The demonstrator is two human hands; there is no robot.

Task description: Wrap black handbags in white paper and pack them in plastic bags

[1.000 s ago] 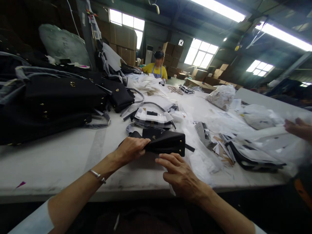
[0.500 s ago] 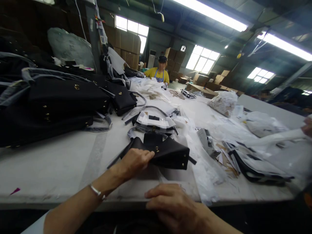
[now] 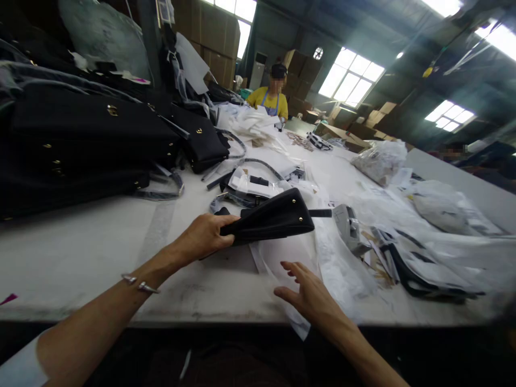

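A black handbag [image 3: 270,217] is gripped at its left end by my left hand [image 3: 212,232], the thumb below and the fingers on top. Its studded base is tipped up to the right. My right hand [image 3: 308,290] is apart from the bag, below and to its right, with fingers spread and nothing in them. Beneath the bag lies a thin white sheet [image 3: 282,263] that reaches over the table's front edge. Just behind, another black bag with white wrapping [image 3: 253,184] rests on the table, its handle covered in clear film.
Black handbags [image 3: 92,123] are piled at the left. A grey tape dispenser [image 3: 347,228] stands to the right, near a wrapped bag [image 3: 423,269] and clear plastic bags [image 3: 439,207]. Across the white table [image 3: 193,290], a person in yellow [image 3: 268,101] is beside white paper [image 3: 250,126].
My left hand has tilted the handbag, so its base now faces right and up. My right hand has moved up and right from the table edge, its fingers spreading.
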